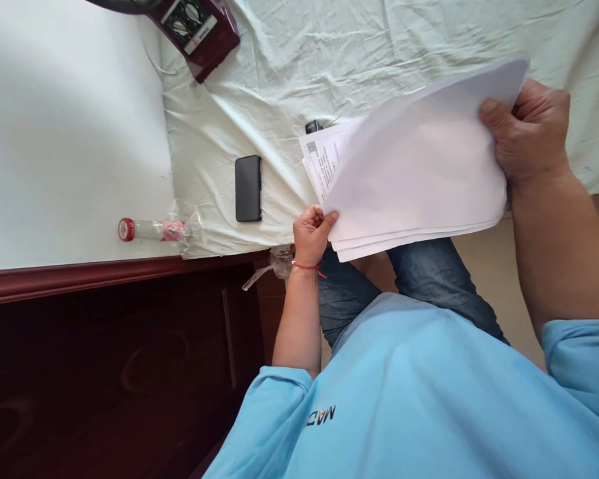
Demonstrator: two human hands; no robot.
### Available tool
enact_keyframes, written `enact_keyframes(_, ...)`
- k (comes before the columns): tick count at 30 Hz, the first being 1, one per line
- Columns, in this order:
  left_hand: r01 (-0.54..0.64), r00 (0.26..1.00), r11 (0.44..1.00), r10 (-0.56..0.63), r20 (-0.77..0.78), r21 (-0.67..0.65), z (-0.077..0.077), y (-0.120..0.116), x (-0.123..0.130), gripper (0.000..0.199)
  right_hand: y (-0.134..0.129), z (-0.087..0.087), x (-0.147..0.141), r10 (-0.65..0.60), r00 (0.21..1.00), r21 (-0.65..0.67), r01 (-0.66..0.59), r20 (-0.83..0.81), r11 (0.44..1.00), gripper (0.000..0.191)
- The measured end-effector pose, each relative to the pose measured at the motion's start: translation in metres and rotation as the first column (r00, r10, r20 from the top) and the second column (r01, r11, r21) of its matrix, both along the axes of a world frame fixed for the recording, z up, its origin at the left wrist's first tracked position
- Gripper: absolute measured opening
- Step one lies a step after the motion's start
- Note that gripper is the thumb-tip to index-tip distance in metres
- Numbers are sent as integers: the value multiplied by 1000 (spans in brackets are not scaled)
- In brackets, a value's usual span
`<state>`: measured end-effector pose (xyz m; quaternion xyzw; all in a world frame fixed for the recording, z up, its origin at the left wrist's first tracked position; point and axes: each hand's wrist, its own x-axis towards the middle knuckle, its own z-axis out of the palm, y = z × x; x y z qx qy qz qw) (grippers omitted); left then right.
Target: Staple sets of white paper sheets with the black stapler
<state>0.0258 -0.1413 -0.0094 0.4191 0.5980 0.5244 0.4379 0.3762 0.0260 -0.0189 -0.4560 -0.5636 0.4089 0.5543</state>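
Paper stack (419,173) is up in both hands right now, a few white sheets with the blank side showing, spread out at a slant over the near edge of a pale green cloth (274,86) and partly above the person's jeans (439,273). Left hand (310,233) has the lower left corner pinched, thumb on top and fingers tucked in pretty tight. Right hand (536,130) has the other end, thumb pressed flat on the upper face; its other fingers are mostly hidden behind the sheets, so can't tell exactly how they're curled. Lower edges are fanned a bit, so you can see it's more than one sheet.

Poking out past the left side is a printed sheet (324,156) with a QR code near its corner; can't tell if it's in the grip or lying on the cloth. Just beyond it there's a small black object (313,126), half covered. Off to the left, well apart from the paper, a black phone-like slab (248,188) lies on the cloth. Further left is a red-capped bottle (150,230) with clear plastic (194,219) around its lower end, and up top a dark red box with knobs (204,40).
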Motion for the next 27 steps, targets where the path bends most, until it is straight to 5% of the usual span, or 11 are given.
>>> enact_keyframes(4, -51, 998, 999, 52, -36, 17, -1, 2, 0, 56, 4, -5, 0, 13, 1000, 17, -13, -17, 1000, 53)
enact_keyframes(11, 184, 983, 983, -183, 7, -11, -4, 1, -11, 52, 12, -14, 2, 3, 998, 72, 1, -62, 997, 53)
enact_keyframes(20, 46, 999, 999, -46, -12, -2, -11, 5, -8, 41, 11, -8, -2, -26, 998, 60, 30, -59, 998, 58)
enact_keyframes(27, 207, 976, 978, -207, 63, 14, -6, 3, -14, 57, 11, -1, -5, -80, 996, 1, 80, -45, 997, 68)
